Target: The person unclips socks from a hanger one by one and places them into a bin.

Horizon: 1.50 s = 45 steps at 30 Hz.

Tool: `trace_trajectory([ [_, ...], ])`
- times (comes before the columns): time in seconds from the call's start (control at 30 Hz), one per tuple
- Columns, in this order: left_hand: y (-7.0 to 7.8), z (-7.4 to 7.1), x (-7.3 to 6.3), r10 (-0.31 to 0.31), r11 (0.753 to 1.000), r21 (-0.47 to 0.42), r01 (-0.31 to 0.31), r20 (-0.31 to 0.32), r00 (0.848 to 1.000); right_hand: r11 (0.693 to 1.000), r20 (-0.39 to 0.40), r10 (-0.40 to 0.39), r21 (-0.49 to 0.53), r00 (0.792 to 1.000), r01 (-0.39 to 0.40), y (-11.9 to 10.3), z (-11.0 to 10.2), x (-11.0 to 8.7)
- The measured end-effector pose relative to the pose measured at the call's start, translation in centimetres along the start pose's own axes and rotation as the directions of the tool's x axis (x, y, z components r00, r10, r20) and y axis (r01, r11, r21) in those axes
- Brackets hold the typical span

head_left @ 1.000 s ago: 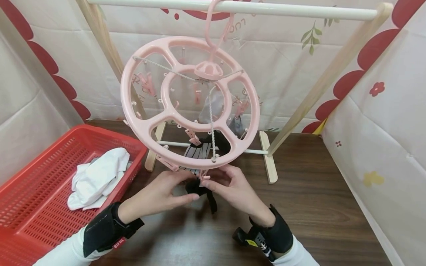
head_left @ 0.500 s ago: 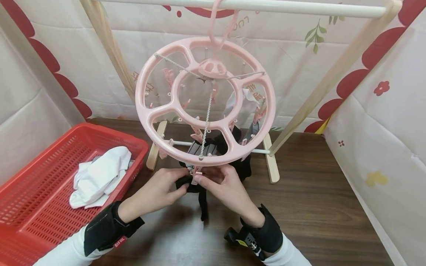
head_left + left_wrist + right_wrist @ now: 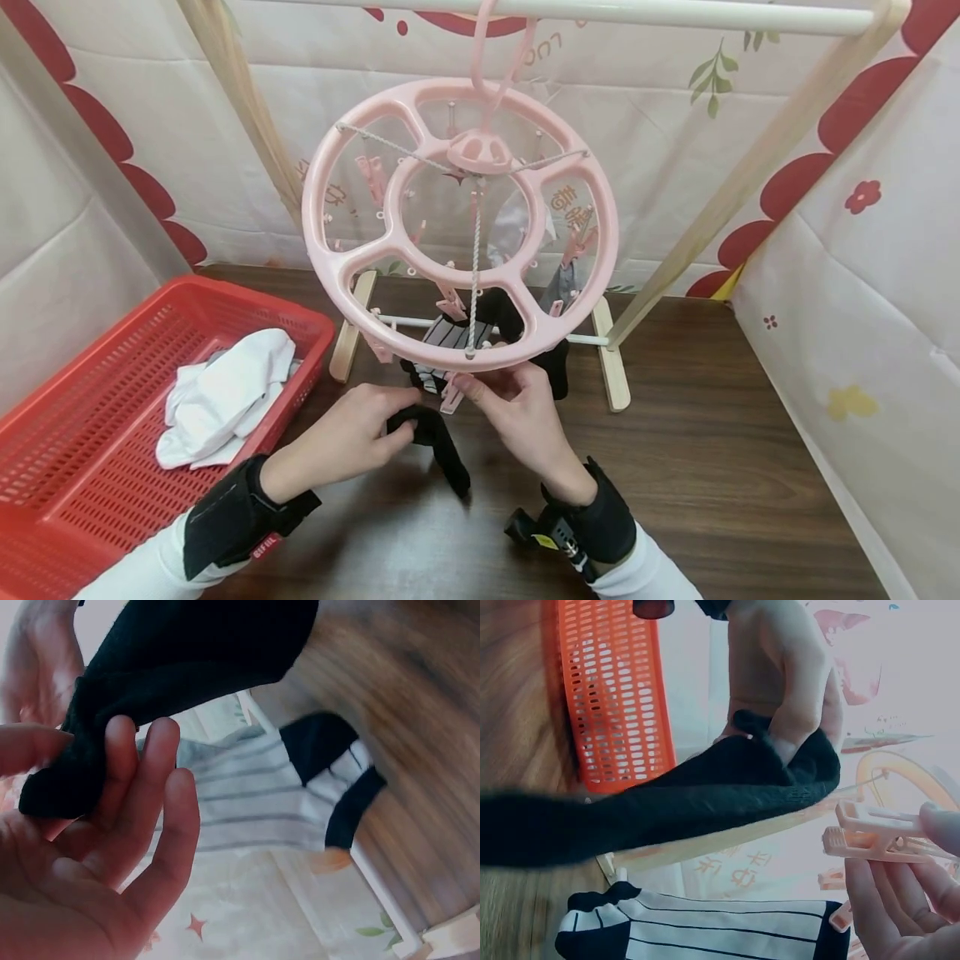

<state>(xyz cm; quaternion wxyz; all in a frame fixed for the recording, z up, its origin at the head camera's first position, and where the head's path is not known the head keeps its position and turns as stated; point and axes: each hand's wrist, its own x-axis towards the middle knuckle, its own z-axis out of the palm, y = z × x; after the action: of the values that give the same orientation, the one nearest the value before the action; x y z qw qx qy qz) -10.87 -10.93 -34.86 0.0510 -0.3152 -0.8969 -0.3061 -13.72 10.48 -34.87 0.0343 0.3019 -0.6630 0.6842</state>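
Left hand (image 3: pixel 352 433) pinches one end of a black sock (image 3: pixel 444 450), whose rest hangs toward the table. Thumb and fingers of the right hand (image 3: pixel 525 412) grip a pink clothespin (image 3: pixel 874 831) below the front rim of the round pink hanger (image 3: pixel 318 225). In the right wrist view, the pin and the black sock are apart. A white sock with dark stripes (image 3: pixel 720 926) hangs in a pink clip beside the hand. The left wrist view also has this striped sock (image 3: pixel 247 791), beyond the fingers. Grey and pale items hang at the hanger's back right.
A red basket (image 3: pixel 300 321) at left contains crumpled white cloth (image 3: pixel 225 400). The hanger hooks over the white rail (image 3: pixel 637 10) of a rack with wooden legs (image 3: pixel 720 200). Patterned sheets enclose the brown table (image 3: pixel 690 467).
The left hand has drawn the black sock away from the clothespin, which the right hand still holds. The hanger has swung and turned to the right.
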Motion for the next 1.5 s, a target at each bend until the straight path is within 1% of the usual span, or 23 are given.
trace_trajectory([
  [0.23, -0.3, -1.1, -0.5, -0.006, 1.000, -0.013, 0.005, -0.065, 0.998, 0.996, 0.040, 0.044, 0.081, 0.998, -0.047, 0.1, -0.4, -0.3],
  [0.37, -0.5, -2.0, -0.8, 0.002, 1.000, -0.010, -0.003, -0.106, 0.994, 0.992, 0.031, 0.070, 0.099, 0.997, -0.073, 0.0, -0.4, -0.4],
  [0.5, -0.8, -3.1, -1.3, 0.018, 1.000, 0.021, -0.015, -0.157, 0.987, 0.986, 0.023, 0.083, 0.143, 0.996, -0.086, -0.2, -0.3, -0.6],
  [0.6, -1.0, -4.0, -1.6, 0.009, 0.999, 0.041, -0.002, -0.180, 0.984, 0.982, 0.025, 0.091, 0.161, 0.996, -0.094, -0.3, -0.2, -0.8],
  [0.7, -1.0, -5.1, -2.1, -0.016, 0.998, 0.061, 0.029, -0.199, 0.980, 0.982, 0.015, 0.099, 0.161, 0.995, -0.100, -0.3, -0.2, -1.0],
  [0.87, -1.1, -7.1, -3.2, -0.029, 0.988, 0.136, 0.067, -0.265, 0.964, 0.983, 0.007, 0.094, 0.155, 0.996, -0.094, -0.3, -0.1, -1.1],
  [1.0, -1.5, -9.0, -4.2, -0.024, 0.977, 0.192, 0.090, -0.319, 0.947, 0.985, 0.011, 0.087, 0.151, 0.996, -0.087, -0.3, 0.0, -1.2],
  [1.03, -1.6, -9.6, -4.6, -0.030, 0.973, 0.204, 0.104, -0.337, 0.941, 0.985, 0.011, 0.085, 0.151, 0.996, -0.086, -0.3, 0.0, -1.2],
  [1.1, -1.8, -10.7, -5.4, -0.045, 0.966, 0.220, 0.137, -0.377, 0.925, 0.985, 0.012, 0.084, 0.151, 0.996, -0.085, -0.3, 0.1, -1.2],
  [1.13, -1.8, -11.3, -5.8, -0.064, 0.960, 0.225, 0.165, -0.398, 0.915, 0.984, 0.013, 0.086, 0.154, 0.996, -0.087, -0.3, 0.1, -1.2],
  [1.2, -1.9, -12.4, -6.6, -0.099, 0.949, 0.225, 0.221, -0.451, 0.887, 0.984, 0.014, 0.086, 0.156, 0.996, -0.087, -0.3, 0.1, -1.3],
  [1.3, -1.8, -13.7, -7.8, -0.213, 0.923, 0.175, 0.342, -0.508, 0.835, 0.982, 0.021, 0.080, 0.169, 0.997, -0.082, -0.4, 0.2, -1.2],
  [1.37, -1.8, -14.4, -8.4, -0.308, 0.889, 0.139, 0.436, -0.524, 0.794, 0.983, 0.021, 0.077, 0.166, 0.997, -0.079, -0.4, 0.2, -1.2],
  [1.4, -1.8, -14.7, -8.7, -0.356, 0.868, 0.120, 0.483, -0.528, 0.771, 0.983, 0.022, 0.076, 0.164, 0.997, -0.079, -0.4, 0.2, -1.2],
  [1.43, -1.8, -14.9, -9.0, -0.406, 0.841, 0.103, 0.531, -0.530, 0.745, 0.984, 0.020, 0.076, 0.157, 0.997, -0.078, -0.4, 0.2, -1.2],
  [1.5, -2.1, -15.3, -9.6, -0.485, 0.784, 0.090, 0.614, -0.529, 0.696, 0.987, 0.019, 0.077, 0.139, 0.997, -0.079, -0.4, 0.2, -1.2],
])
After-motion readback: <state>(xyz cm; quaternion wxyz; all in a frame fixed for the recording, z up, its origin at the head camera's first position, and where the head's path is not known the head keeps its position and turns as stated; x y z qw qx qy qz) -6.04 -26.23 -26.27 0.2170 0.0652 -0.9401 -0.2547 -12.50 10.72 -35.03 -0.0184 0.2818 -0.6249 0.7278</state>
